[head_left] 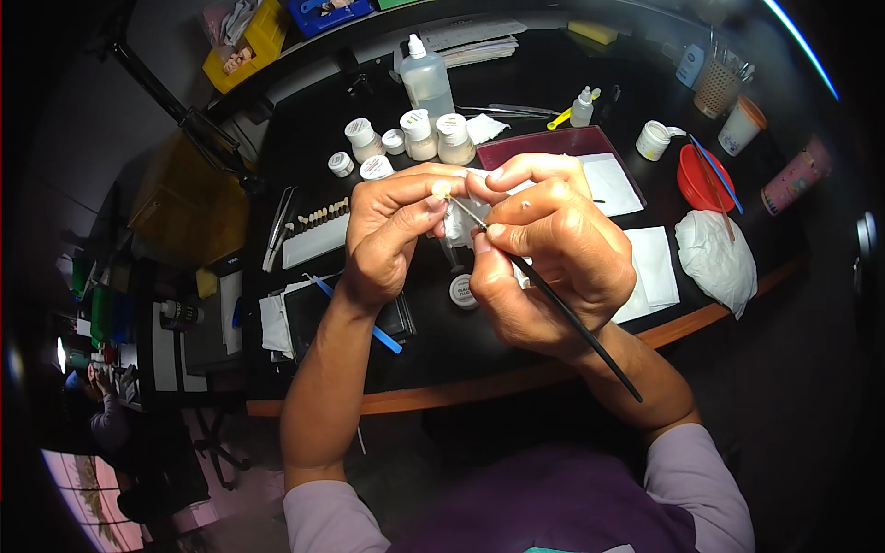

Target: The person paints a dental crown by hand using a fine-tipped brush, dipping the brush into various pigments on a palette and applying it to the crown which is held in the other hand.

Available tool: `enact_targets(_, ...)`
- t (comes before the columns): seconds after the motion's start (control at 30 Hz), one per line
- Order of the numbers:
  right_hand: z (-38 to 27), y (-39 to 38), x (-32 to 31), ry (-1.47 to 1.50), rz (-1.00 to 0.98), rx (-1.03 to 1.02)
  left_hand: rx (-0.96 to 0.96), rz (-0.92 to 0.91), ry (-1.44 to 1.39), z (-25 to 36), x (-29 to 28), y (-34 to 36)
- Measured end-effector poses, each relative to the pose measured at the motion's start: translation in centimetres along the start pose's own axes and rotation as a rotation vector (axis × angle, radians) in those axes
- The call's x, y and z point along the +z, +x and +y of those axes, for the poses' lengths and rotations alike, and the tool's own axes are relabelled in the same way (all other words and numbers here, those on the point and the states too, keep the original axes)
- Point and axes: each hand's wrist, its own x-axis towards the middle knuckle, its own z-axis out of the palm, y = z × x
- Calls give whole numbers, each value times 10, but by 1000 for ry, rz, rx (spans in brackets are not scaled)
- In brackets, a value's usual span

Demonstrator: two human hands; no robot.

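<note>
My left hand (380, 244) is closed, pinching a tiny cream-coloured piece that looks like a dental crown (442, 189) between thumb and forefinger. In my right hand (567, 253) is a thin paintbrush with a long black handle (581, 326), gripped like a pen. Its tip meets or nearly meets the crown. A crumpled white tissue (458, 227) shows between the two hands; which fingers hold it I cannot tell. Below them on the black table lies a small round white-lidded jar (463, 291).
Beyond my hands stand several white-capped jars (418, 136) and a clear squeeze bottle (427, 81). Tooth-shade tabs (324, 216) lie left, near a blue-handled tool (383, 339). On the right are a red bowl (693, 177), a white plastic bag (714, 261) and a paper cup (740, 127).
</note>
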Motion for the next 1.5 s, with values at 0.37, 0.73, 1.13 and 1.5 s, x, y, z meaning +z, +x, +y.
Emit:
enact_targets(0.37,-6,0,-16,86,-100,65,32,6,-15,4,7,2)
enact_targets(0.73,-11,-43,-157,-116,-11,716,-12,163,158,-6,-6,2)
enact_targets(1.13,1,-56,-158,-280,-268,942,1,156,254,-8,-10,1)
enact_targets(1.5,15,-50,-145,-191,-307,1046,19,155,328,-9,-11,-1)
